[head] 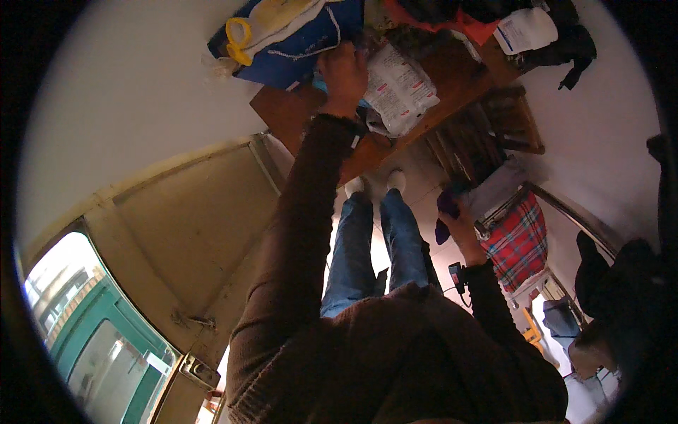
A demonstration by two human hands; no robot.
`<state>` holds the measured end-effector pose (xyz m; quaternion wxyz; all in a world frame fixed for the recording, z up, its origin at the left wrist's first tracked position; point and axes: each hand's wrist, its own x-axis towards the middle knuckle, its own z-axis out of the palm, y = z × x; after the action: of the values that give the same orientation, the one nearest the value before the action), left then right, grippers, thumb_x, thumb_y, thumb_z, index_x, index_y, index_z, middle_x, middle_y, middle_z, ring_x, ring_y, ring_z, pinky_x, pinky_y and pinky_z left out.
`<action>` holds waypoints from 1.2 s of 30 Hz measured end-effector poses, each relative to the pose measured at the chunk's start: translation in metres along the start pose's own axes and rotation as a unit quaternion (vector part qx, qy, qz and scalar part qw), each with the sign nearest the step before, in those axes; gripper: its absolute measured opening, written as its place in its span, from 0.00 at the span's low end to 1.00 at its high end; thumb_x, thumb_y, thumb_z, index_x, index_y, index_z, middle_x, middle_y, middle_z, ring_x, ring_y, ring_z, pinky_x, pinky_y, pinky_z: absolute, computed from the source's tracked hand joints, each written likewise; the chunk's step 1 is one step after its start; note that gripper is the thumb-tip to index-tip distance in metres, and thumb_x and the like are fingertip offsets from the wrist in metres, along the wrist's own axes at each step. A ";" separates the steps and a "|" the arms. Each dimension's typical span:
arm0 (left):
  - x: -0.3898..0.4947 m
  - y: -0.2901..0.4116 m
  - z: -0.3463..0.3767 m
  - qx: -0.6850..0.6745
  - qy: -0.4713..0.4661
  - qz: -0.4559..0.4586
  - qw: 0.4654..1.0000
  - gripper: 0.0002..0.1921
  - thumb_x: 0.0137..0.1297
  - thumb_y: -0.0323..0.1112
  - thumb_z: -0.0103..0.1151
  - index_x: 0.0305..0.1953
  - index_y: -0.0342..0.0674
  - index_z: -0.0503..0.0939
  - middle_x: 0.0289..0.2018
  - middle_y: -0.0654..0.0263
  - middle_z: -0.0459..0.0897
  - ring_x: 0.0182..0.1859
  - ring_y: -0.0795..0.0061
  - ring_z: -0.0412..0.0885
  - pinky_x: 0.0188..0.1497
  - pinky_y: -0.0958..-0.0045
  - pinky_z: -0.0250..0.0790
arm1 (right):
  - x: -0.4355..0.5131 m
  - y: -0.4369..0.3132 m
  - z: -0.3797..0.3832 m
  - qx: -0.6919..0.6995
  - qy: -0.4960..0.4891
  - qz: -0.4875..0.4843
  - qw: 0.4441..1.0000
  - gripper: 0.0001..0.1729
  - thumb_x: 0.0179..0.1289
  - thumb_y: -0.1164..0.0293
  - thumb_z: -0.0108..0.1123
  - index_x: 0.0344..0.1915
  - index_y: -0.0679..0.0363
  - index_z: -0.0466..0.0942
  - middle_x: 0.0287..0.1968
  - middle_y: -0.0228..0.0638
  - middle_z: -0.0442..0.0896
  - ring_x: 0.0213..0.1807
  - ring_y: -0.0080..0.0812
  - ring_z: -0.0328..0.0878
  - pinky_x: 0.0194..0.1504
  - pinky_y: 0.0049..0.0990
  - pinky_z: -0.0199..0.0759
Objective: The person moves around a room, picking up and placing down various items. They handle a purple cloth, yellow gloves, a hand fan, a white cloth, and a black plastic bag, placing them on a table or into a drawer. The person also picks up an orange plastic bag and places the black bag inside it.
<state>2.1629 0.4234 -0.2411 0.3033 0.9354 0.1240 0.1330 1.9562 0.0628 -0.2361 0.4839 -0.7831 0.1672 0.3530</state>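
Note:
My left hand (344, 74) reaches over the wooden table between a blue paper bag (296, 66) with white rope handles and a white printed plastic package (400, 90). Something light blue shows under its palm; the fingertips are hidden, so I cannot tell whether it grips anything. Yellow and white items stick out of the top of the bag. Lower on the right, beyond the table edge, my right hand (462, 233) holds a dark purple cloth item (446, 214) beside a metal rail.
A wooden chair (476, 132) stands right of the table (365, 159). A red plaid cloth (516, 241) hangs by the metal rail. A white container (527, 31) and dark items lie at the table's far right. A door with a lock (198, 368) is at the left.

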 end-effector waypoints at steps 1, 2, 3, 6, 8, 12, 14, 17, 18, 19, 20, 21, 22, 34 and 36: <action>0.004 0.004 -0.011 -0.065 -0.032 -0.022 0.997 0.15 0.59 0.34 0.62 0.45 0.35 0.75 0.43 0.47 0.78 0.48 0.52 0.77 0.50 0.58 0.67 | 0.000 0.002 -0.003 0.009 -0.003 0.022 1.000 0.30 0.53 0.67 0.67 0.55 0.63 0.71 0.48 0.39 0.79 0.49 0.33 0.76 0.52 0.29 0.70; -0.003 0.005 -0.023 -0.144 -0.009 -0.027 0.989 0.14 0.60 0.33 0.61 0.45 0.35 0.75 0.41 0.48 0.79 0.46 0.54 0.78 0.48 0.61 0.68 | 0.001 0.005 -0.004 0.017 -0.010 0.011 1.000 0.30 0.53 0.67 0.67 0.56 0.63 0.70 0.48 0.39 0.79 0.49 0.33 0.76 0.52 0.29 0.70; -0.020 0.002 -0.039 -0.219 0.001 -0.039 0.975 0.13 0.62 0.33 0.60 0.45 0.35 0.74 0.39 0.48 0.80 0.43 0.56 0.79 0.47 0.64 0.69 | 0.001 0.008 -0.005 0.028 -0.018 -0.001 0.999 0.31 0.53 0.68 0.67 0.57 0.63 0.70 0.48 0.39 0.79 0.49 0.33 0.75 0.52 0.29 0.70; -0.049 -0.037 -0.070 -0.320 -0.063 -0.050 0.944 0.12 0.64 0.32 0.59 0.46 0.35 0.74 0.37 0.49 0.80 0.42 0.60 0.80 0.45 0.68 0.70 | 0.004 0.017 -0.001 0.020 -0.039 0.005 0.999 0.31 0.54 0.68 0.66 0.57 0.63 0.69 0.48 0.38 0.79 0.49 0.33 0.75 0.52 0.29 0.70; -0.067 -0.080 -0.065 -0.317 -0.110 -0.036 0.941 0.13 0.64 0.33 0.59 0.47 0.36 0.73 0.37 0.50 0.81 0.43 0.60 0.80 0.46 0.69 0.70 | 0.007 0.025 0.006 0.023 -0.048 0.001 0.999 0.29 0.55 0.69 0.66 0.57 0.64 0.69 0.47 0.38 0.79 0.48 0.33 0.76 0.52 0.29 0.70; -0.100 -0.157 -0.021 -0.204 -0.188 -0.059 0.959 0.22 0.60 0.43 0.64 0.52 0.39 0.74 0.42 0.52 0.80 0.47 0.55 0.79 0.50 0.64 0.69 | 0.011 0.035 0.021 0.055 -0.051 -0.050 0.996 0.23 0.55 0.71 0.66 0.50 0.65 0.72 0.40 0.36 0.79 0.41 0.29 0.77 0.45 0.28 0.71; -0.109 -0.174 -0.006 -0.063 -0.189 -0.053 0.978 0.30 0.55 0.50 0.66 0.55 0.40 0.73 0.44 0.51 0.79 0.50 0.52 0.77 0.53 0.58 0.68 | 0.012 0.036 0.024 0.034 -0.046 -0.058 0.997 0.21 0.55 0.71 0.66 0.47 0.66 0.72 0.38 0.35 0.79 0.39 0.28 0.77 0.41 0.28 0.72; -0.123 -0.172 0.000 0.166 -0.112 -0.016 0.980 0.39 0.47 0.60 0.68 0.57 0.41 0.73 0.46 0.50 0.76 0.53 0.48 0.74 0.55 0.49 0.64 | 0.013 0.034 0.024 -0.032 -0.046 -0.038 0.998 0.23 0.55 0.70 0.66 0.49 0.66 0.72 0.39 0.36 0.79 0.40 0.28 0.77 0.43 0.28 0.72; -0.128 -0.167 0.002 0.191 -0.096 -0.040 0.976 0.42 0.45 0.62 0.68 0.57 0.41 0.73 0.47 0.50 0.76 0.54 0.48 0.73 0.56 0.47 0.63 | 0.013 0.033 0.023 -0.053 -0.049 -0.029 0.997 0.25 0.55 0.70 0.66 0.52 0.66 0.71 0.41 0.37 0.80 0.41 0.28 0.77 0.44 0.28 0.72; -0.130 -0.164 0.002 0.224 -0.077 -0.056 0.970 0.44 0.43 0.64 0.68 0.58 0.41 0.73 0.47 0.50 0.75 0.55 0.47 0.73 0.56 0.45 0.62 | 0.014 0.031 0.023 -0.076 -0.046 -0.021 0.996 0.27 0.55 0.70 0.67 0.54 0.66 0.71 0.43 0.37 0.80 0.43 0.28 0.77 0.45 0.28 0.73; -0.131 -0.162 0.002 0.226 -0.080 -0.046 0.970 0.43 0.44 0.63 0.68 0.57 0.40 0.73 0.46 0.50 0.75 0.54 0.47 0.73 0.55 0.47 0.63 | 0.015 0.029 0.024 -0.047 -0.048 -0.025 0.997 0.25 0.55 0.70 0.66 0.52 0.66 0.71 0.41 0.37 0.80 0.42 0.28 0.77 0.44 0.28 0.72; -0.132 -0.162 0.003 0.237 -0.081 -0.026 0.968 0.42 0.45 0.62 0.68 0.57 0.39 0.73 0.45 0.50 0.76 0.53 0.47 0.74 0.54 0.49 0.65 | 0.016 0.027 0.025 -0.020 -0.043 -0.030 0.998 0.23 0.55 0.70 0.66 0.50 0.66 0.72 0.40 0.37 0.80 0.41 0.29 0.77 0.43 0.29 0.72; -0.132 -0.166 0.003 0.203 -0.091 -0.025 0.975 0.41 0.47 0.60 0.67 0.58 0.39 0.71 0.47 0.49 0.75 0.54 0.47 0.73 0.54 0.51 0.65 | 0.018 0.024 0.027 0.001 -0.046 -0.033 0.998 0.22 0.54 0.70 0.66 0.47 0.66 0.72 0.39 0.38 0.79 0.40 0.29 0.77 0.42 0.30 0.72; -0.165 -0.071 -0.039 -0.139 -0.031 -0.075 0.987 0.32 0.59 0.45 0.66 0.59 0.32 0.68 0.53 0.50 0.75 0.52 0.52 0.75 0.54 0.58 0.68 | 0.057 -0.078 0.088 -0.006 -0.034 -0.180 0.983 0.31 0.53 0.67 0.69 0.55 0.64 0.70 0.47 0.43 0.79 0.49 0.38 0.76 0.52 0.34 0.69; -0.186 -0.021 -0.047 -0.372 -0.156 -0.123 0.907 0.31 0.63 0.44 0.63 0.62 0.34 0.65 0.54 0.57 0.75 0.53 0.61 0.74 0.54 0.64 0.68 | 0.056 -0.101 0.103 -0.018 -0.038 -0.228 0.973 0.33 0.54 0.67 0.69 0.58 0.64 0.68 0.50 0.46 0.78 0.52 0.41 0.76 0.55 0.35 0.68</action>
<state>1.9703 0.4067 -0.2491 0.6582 0.7413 0.1305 -0.0161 2.0160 0.2057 -0.2406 0.5435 -0.7953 -0.0401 0.2656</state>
